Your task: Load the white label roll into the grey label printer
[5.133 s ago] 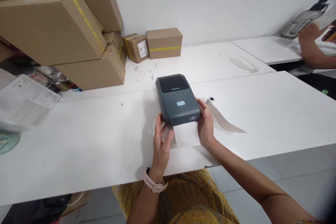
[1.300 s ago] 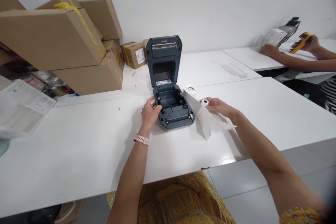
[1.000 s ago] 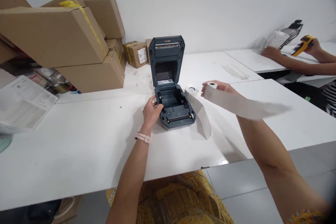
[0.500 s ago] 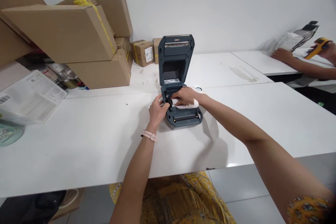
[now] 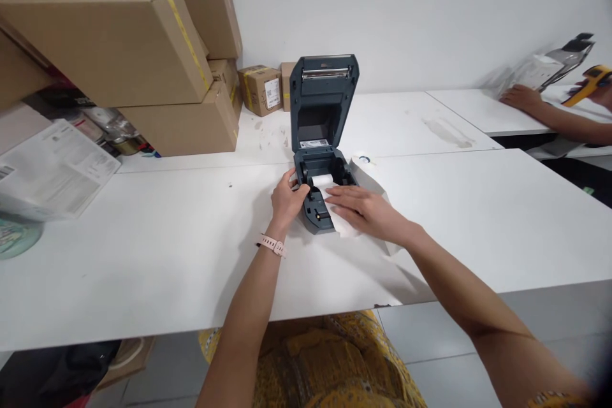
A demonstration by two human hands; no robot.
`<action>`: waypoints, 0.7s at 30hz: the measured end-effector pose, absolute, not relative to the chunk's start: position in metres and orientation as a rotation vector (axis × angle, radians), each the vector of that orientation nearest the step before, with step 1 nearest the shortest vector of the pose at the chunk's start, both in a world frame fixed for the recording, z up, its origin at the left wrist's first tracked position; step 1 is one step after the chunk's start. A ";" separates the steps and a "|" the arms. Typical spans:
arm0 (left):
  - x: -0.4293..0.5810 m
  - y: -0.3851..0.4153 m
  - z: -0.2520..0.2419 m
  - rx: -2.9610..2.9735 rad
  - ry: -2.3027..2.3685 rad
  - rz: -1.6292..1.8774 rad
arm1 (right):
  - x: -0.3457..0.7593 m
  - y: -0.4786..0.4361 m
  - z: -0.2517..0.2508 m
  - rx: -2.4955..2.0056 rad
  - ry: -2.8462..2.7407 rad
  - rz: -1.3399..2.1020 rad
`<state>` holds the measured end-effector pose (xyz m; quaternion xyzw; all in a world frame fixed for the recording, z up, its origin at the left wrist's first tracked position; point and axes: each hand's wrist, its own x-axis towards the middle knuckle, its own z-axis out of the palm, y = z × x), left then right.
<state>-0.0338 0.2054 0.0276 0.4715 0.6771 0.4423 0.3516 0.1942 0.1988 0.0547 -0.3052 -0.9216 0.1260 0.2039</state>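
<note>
A dark grey label printer (image 5: 316, 222) stands on the white table with its lid (image 5: 321, 102) raised. Inside it lies a white paper roll (image 5: 322, 180), and a paper strip (image 5: 340, 223) runs from it over the printer's front edge. My left hand (image 5: 288, 199) grips the left side of the printer, thumb over the rim by the roll and fingers along the outer wall. Flat on the strip rests my right hand (image 5: 370, 211), fingers stretched toward the left and covering the front right of the printer. Loose white paper (image 5: 375, 180) hangs beside the printer on its right.
Cardboard boxes (image 5: 176, 131) are stacked at the left, with a small taped box (image 5: 261, 90) at the back. A white package (image 5: 60, 169) sits at the left edge. On the far right, another person's hand (image 5: 521, 97) touches a wrapped item, and a yellow-black device (image 5: 587, 85) is held nearby.
My right hand has let go of the paper roll, which now sits inside the printer, and has moved toward me onto the paper strip, now drawn over the front. My left hand stays put.
</note>
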 end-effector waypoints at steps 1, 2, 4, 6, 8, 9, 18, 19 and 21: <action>-0.034 0.205 0.027 1.218 1.751 1.148 | 0.196 0.188 0.050 -0.869 -2.558 0.340; -0.033 0.205 0.027 1.218 1.749 1.153 | 0.196 0.178 0.045 -0.894 -2.548 0.314; -0.033 0.205 0.026 1.221 1.741 1.167 | 0.195 0.163 0.035 -0.951 -2.527 0.230; -0.033 0.205 0.025 1.226 1.731 1.179 | 0.193 0.154 0.027 -0.982 -2.512 0.146; -0.032 0.204 0.024 1.225 1.723 1.191 | 0.191 0.150 0.023 -0.984 -2.508 0.094; -0.032 0.204 0.024 1.221 1.718 1.197 | 0.191 0.150 0.023 -0.981 -2.509 0.087; -0.030 0.204 0.018 1.191 1.740 1.208 | 0.197 0.155 0.024 -0.968 -2.495 0.219; -0.030 0.205 0.016 1.188 1.729 1.217 | 0.197 0.156 0.025 -0.966 -2.493 0.237; -0.029 0.207 0.013 1.181 1.693 1.244 | 0.198 0.156 0.025 -0.962 -2.487 0.263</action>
